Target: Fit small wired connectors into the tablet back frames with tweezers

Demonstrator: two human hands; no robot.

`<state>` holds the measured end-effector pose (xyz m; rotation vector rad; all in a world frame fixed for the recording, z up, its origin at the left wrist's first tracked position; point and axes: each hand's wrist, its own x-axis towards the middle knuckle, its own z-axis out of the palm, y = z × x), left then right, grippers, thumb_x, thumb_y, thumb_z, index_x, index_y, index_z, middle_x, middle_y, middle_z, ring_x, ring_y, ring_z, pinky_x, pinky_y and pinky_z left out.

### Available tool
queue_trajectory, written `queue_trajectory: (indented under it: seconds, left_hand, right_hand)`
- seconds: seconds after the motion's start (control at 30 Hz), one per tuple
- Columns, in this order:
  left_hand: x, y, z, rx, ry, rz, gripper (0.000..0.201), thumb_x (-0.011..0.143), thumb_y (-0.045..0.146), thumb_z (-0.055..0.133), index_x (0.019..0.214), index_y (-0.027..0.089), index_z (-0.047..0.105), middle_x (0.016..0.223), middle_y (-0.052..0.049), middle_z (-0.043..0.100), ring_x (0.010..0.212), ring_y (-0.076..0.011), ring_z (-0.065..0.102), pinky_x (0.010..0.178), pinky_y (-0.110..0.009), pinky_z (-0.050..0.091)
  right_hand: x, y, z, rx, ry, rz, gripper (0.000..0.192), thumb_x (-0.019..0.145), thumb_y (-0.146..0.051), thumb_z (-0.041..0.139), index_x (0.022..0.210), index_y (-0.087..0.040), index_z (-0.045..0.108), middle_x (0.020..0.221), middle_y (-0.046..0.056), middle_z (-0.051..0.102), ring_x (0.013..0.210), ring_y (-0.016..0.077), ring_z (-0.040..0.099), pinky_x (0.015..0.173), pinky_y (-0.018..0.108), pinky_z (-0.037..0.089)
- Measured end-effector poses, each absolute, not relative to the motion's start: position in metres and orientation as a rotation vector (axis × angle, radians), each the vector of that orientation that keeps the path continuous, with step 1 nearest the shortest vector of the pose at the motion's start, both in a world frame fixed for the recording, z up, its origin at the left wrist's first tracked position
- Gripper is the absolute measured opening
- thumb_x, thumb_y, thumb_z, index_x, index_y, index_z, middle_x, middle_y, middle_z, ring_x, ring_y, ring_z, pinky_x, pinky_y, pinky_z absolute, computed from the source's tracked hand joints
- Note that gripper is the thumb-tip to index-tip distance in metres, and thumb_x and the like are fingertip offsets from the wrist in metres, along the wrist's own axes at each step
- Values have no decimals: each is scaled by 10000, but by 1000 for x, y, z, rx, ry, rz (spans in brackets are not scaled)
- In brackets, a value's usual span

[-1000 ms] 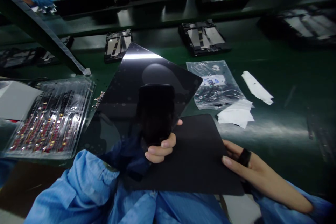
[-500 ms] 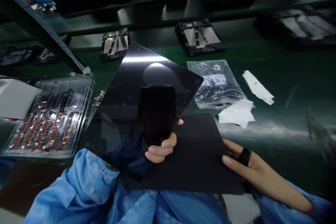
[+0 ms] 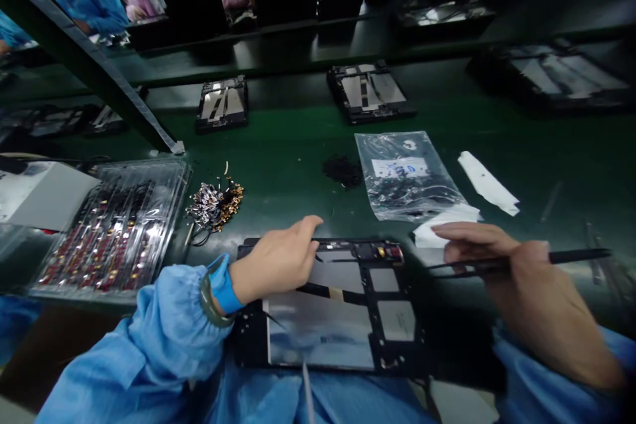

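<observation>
The left hand (image 3: pixel 275 262) lies over the open tablet (image 3: pixel 322 331), fingers bent; whether they grip anything, I cannot tell. The right hand (image 3: pixel 536 298), beside the tablet, pinches tweezers (image 3: pixel 579 256). Beyond its fingertips lies a bag (image 3: pixel 405 171); cables (image 3: pixel 213 207) sit beyond the left fingers.

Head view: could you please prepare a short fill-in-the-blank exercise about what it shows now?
The left hand is over the opened device, and the right hand holds ____.
Between the gold-tipped parts and the clear bag lies a small heap, coloured ____.
The person's sleeves are ____.

Missing words: tweezers; black; blue.
</observation>
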<state>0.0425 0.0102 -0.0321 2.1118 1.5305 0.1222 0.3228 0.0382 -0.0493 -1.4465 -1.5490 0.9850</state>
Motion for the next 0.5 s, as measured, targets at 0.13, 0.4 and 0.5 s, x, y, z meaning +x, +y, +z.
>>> queue_trajectory:
  seconds: [0.13,0.4,0.5]
  left_hand:
    - [46,8,-29,2434,1655,121,345,920,269,400,1229,124,457,1179,-170,546,1145,-313,493,946,-501,407]
    - [-43,145,3,1441,2377,501,540,846,337,573,1316,109,438,1387,-190,382,1312,-299,367,1087,-391,293]
    - [-94,194,1,1144,2664,623,603,863,307,551,1348,12,350,1438,-282,241,1364,-387,222,1090,-507,234]
  right_hand:
    - [289,45,-52,-1215,-1527,1297,553,831,-707,321,830,-268,658,747,46,689,493,177,605,447,305,532]
    - [267,119,-10,-1405,-2019,866,476,836,-642,387,870,-247,650,882,76,703,758,250,658,672,396,552]
    - [270,198,1,-1792,-2192,554,388,906,-490,409,942,-174,631,747,80,666,630,217,616,579,351,504]
